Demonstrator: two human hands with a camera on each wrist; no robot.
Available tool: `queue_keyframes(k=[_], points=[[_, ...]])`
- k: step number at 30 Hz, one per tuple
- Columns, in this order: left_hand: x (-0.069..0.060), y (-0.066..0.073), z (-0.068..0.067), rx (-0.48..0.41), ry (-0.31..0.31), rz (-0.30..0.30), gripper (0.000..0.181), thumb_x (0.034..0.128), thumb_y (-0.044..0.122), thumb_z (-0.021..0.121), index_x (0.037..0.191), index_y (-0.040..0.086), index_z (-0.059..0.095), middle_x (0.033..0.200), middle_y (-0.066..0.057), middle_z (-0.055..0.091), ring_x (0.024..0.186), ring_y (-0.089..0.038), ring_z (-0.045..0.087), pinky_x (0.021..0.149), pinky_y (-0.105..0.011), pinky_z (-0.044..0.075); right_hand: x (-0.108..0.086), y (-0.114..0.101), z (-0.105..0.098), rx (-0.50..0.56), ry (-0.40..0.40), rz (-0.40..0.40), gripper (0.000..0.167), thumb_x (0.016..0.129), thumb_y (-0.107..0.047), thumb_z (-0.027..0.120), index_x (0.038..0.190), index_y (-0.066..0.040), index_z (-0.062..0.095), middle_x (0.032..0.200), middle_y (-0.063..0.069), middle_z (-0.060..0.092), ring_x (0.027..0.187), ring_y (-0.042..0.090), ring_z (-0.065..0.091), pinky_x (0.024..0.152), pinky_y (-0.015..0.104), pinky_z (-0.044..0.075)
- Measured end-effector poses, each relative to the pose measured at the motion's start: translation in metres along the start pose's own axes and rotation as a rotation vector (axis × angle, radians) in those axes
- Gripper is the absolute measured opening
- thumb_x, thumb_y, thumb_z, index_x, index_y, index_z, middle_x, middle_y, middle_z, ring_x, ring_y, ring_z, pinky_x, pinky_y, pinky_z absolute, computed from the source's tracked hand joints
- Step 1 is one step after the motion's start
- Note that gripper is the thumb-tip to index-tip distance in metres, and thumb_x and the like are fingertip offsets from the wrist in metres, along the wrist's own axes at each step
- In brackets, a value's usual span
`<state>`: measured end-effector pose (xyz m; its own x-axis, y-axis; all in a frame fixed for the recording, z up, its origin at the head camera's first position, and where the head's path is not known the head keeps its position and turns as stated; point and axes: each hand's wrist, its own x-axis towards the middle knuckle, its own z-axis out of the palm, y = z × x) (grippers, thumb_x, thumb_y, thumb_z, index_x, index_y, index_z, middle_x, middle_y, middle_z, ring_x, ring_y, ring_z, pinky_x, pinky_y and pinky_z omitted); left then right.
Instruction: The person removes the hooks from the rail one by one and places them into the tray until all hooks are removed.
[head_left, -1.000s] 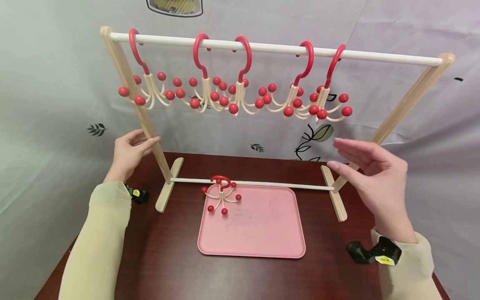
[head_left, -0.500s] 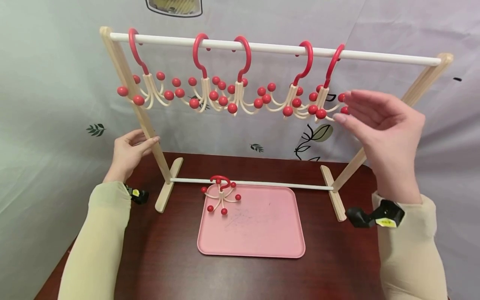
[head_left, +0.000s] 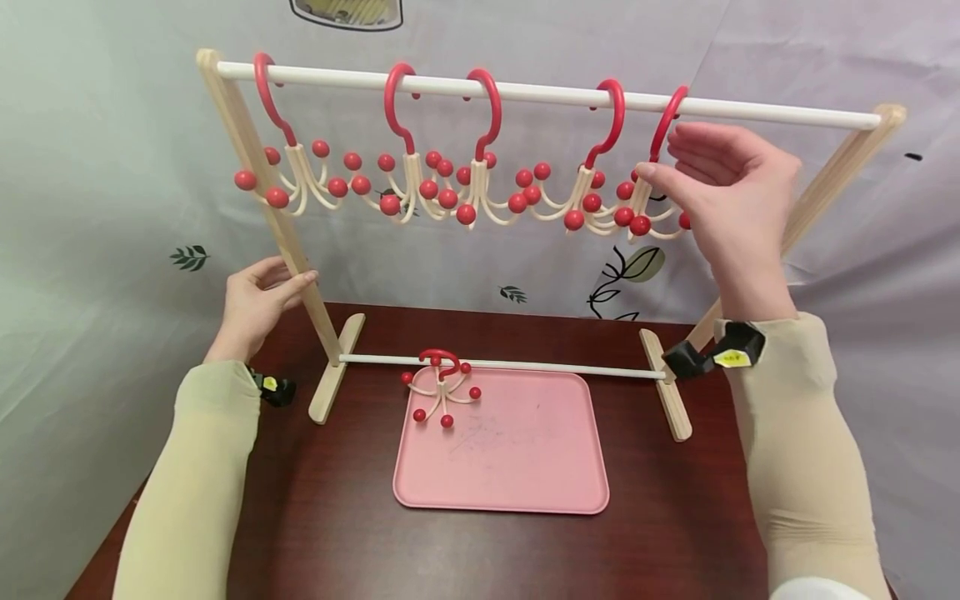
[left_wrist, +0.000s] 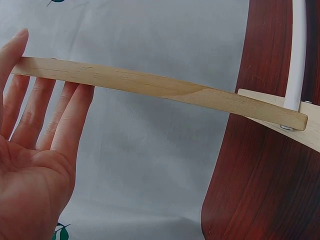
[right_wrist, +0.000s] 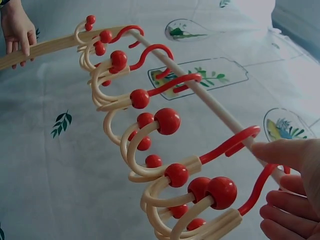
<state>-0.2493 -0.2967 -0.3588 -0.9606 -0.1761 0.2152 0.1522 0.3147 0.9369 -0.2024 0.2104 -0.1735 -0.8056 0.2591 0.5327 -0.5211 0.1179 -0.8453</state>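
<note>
A wooden rack carries a white top bar (head_left: 540, 93) from which several rotary hangers with red hooks and red-tipped curved arms hang. My left hand (head_left: 253, 307) holds the rack's left post (head_left: 281, 225), fingers on one side and thumb on the other, as the left wrist view shows for the post (left_wrist: 130, 82). Up at the right, my right hand (head_left: 738, 200) is beside the rightmost hanger (head_left: 640, 200), its thumb and fingers spread apart near the red hook (right_wrist: 255, 192). Whether it touches the hook I cannot tell. Part of that hanger is hidden behind the hand.
One more hanger (head_left: 444, 396) lies on the back left of a pink tray (head_left: 525, 467). The rack's lower bar (head_left: 510, 364) crosses just behind the tray. Wooden feet (head_left: 665, 392) stand on the dark red table (head_left: 322, 517), and a patterned cloth (head_left: 450, 275) hangs behind.
My right hand has risen from beside the right post and then moved left to the rightmost hanger's hook. My left hand has stayed on the left post.
</note>
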Motion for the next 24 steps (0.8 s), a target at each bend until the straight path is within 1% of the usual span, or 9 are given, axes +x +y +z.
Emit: queue_keyframes(k=[6,10,15,21,24], points=[[0.001,0.0,0.0,0.005,0.001,-0.002,0.058,0.0905,0.035,0.079,0.138,0.007,0.062,0.109,0.007,0.068,0.098,-0.006,0.067,0.079,-0.018,0.057,0.008,0.0,0.008,-0.053,0.021,-0.011,0.042,0.07,-0.008,0.096,0.108,-0.008,0.08,0.102,0.006,0.076,0.092,0.014,0.073,0.089,0.022,0.055],[0.001,0.0,-0.001,0.016,0.001,-0.014,0.059,0.0901,0.036,0.079,0.139,0.008,0.062,0.11,0.007,0.068,0.098,-0.006,0.066,0.079,-0.018,0.057,0.008,0.0,0.01,-0.055,0.031,-0.002,0.038,0.071,-0.011,0.095,0.107,-0.007,0.08,0.1,0.005,0.077,0.091,0.013,0.073,0.086,0.021,0.056],[0.001,-0.001,-0.001,0.025,0.002,-0.022,0.059,0.0899,0.037,0.079,0.139,0.009,0.062,0.111,0.007,0.068,0.098,-0.006,0.066,0.08,-0.019,0.057,0.008,0.001,0.009,-0.082,0.033,-0.002,0.035,0.073,-0.013,0.095,0.105,-0.007,0.081,0.098,0.004,0.077,0.089,0.012,0.074,0.084,0.021,0.056],[0.001,-0.001,-0.001,0.018,0.005,-0.015,0.058,0.09,0.036,0.08,0.138,0.008,0.062,0.109,0.007,0.068,0.098,-0.006,0.066,0.078,-0.017,0.057,0.011,0.007,0.004,-0.11,0.034,-0.013,0.032,0.078,-0.014,0.091,0.108,-0.007,0.081,0.1,0.004,0.077,0.089,0.012,0.073,0.089,0.022,0.055],[0.0,-0.001,-0.001,0.015,0.005,-0.012,0.058,0.0902,0.036,0.079,0.138,0.008,0.062,0.108,0.008,0.068,0.097,-0.006,0.066,0.078,-0.017,0.056,0.012,0.011,0.002,-0.126,0.051,-0.024,0.029,0.08,-0.015,0.089,0.107,-0.007,0.081,0.099,0.004,0.077,0.087,0.013,0.073,0.082,0.02,0.056]])
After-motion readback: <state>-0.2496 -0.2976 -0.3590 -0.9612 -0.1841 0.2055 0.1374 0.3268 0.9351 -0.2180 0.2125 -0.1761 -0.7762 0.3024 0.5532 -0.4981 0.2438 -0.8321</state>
